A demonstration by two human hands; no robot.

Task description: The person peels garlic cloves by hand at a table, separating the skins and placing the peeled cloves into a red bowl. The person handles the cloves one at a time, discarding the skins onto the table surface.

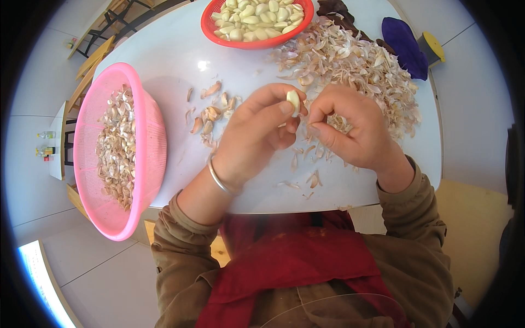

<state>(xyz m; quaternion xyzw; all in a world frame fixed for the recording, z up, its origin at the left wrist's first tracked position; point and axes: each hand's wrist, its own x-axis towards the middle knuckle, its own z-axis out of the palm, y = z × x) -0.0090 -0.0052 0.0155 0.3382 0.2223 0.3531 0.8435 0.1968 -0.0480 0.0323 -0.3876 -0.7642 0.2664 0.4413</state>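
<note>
A peeled, pale garlic clove [293,102] is held upright between the thumb and fingers of my left hand [262,123], which has a silver bangle [217,176] at its wrist. Just to its right, my right hand [350,125] has thumb and forefinger pinched together; any scrap of skin between them is too small to make out. Unpeeled garlic cloves [208,119] lie loose on the white table [184,164], left of my left hand. Behind my right hand spreads a large heap of papery garlic skins [348,61].
A pink plastic basket [154,135] at the left holds unpeeled garlic cloves [117,156]. Peeled cloves [258,18] fill a red plastic colander [256,44] at the far edge. Beyond the skins lie a purple cloth item [404,47] and a dark brown item [338,12]. A yellow-lidded bin [432,45] stands beyond the table.
</note>
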